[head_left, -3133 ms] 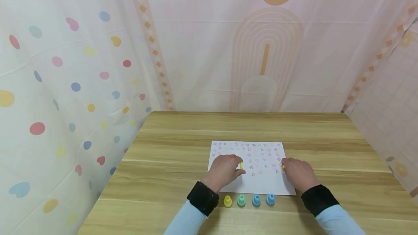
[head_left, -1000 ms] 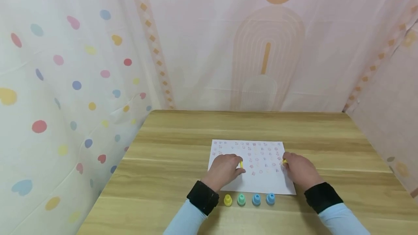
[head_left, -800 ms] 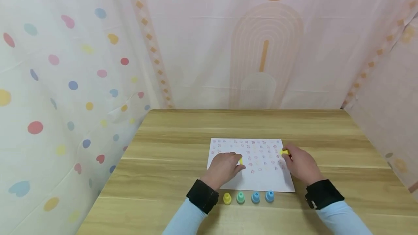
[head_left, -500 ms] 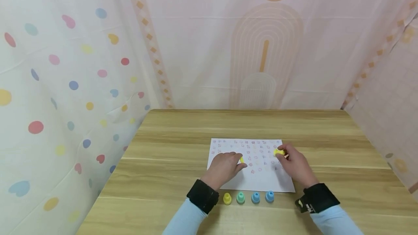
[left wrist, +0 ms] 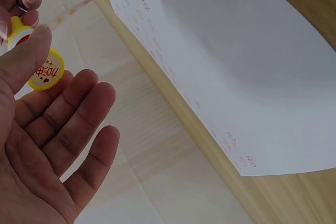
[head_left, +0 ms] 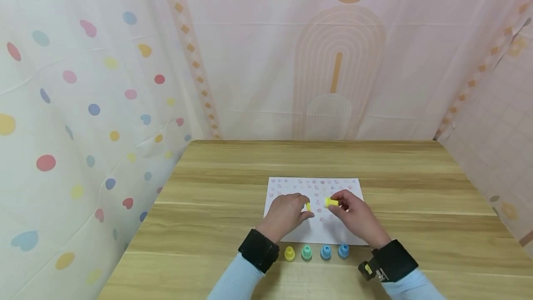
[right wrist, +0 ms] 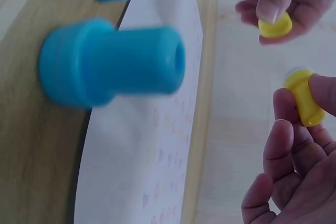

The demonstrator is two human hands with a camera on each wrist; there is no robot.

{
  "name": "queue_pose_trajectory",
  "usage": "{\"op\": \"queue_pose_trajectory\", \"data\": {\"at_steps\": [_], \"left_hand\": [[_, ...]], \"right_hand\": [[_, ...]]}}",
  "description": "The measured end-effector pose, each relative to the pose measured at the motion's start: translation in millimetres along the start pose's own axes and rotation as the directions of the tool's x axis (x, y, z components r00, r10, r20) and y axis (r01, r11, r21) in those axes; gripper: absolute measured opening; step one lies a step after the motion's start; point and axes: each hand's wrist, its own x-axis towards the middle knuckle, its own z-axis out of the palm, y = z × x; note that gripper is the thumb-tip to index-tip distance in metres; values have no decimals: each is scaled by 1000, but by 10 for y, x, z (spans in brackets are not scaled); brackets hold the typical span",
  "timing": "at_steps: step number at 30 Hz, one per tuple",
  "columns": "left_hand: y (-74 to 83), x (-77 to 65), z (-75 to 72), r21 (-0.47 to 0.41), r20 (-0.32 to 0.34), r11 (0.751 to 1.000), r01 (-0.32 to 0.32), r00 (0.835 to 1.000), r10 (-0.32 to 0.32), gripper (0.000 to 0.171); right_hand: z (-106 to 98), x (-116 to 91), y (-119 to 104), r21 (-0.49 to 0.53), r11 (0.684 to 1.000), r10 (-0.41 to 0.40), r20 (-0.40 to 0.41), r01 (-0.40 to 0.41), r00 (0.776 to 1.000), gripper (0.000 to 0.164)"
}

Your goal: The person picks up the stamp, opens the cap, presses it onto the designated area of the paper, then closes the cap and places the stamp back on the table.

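Note:
My left hand (head_left: 285, 216) pinches a small round yellow stamp cap (left wrist: 51, 74) between thumb and forefinger; red characters show on its pale disc. The other fingers of that hand are extended. Facing it, my right hand (head_left: 358, 216) holds a yellow toy stamp (right wrist: 304, 98) by its handle, its stamping end pointing left toward the cap. A narrow gap separates stamp and cap, above the paper. Beneath both hands lies a white sheet of paper (head_left: 316, 235), printed with rows of small stamped marks. Part of those marks is hidden by the hands.
Along the paper's near edge stand a yellow stamp (head_left: 289, 254), a green stamp (head_left: 306, 253) and two blue stamps, one the right-hand blue stamp (head_left: 343, 252). All are upright on the wooden table (head_left: 216, 226). Patterned curtains (head_left: 258, 68) hang behind and beside it.
My right hand has lifted the yellow stamp off the paper's right side and carried it left, turned sideways, close to the cap. My left hand stays nearly still, still pinching the cap.

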Motion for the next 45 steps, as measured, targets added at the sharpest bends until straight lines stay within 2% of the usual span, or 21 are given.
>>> {"op": "queue_pose_trajectory", "data": {"at_steps": [14,24,36,41,45], "left_hand": [[43,19,-19,-63,-12,998,-7,1000,7,38],[47,9,-11,-100,-28,993,-63,998,61,32],[58,-4,-10,-70,-35,993,-93,995,91,30],[65,-7,-25,-40,-36,996,-82,996,80,44],[54,-8,-19,-30,-2,999,-38,999,38,57]], "right_hand": [[180,-29,-137,16,997,-81,20,81,997,18],[206,-40,-171,15,999,-51,15,50,999,15],[241,-31,-167,-3,1000,-24,17,24,1000,12],[223,-35,-161,-11,1000,-22,11,22,1000,13],[174,-39,-150,-5,1000,-16,7,16,1000,14]]}}
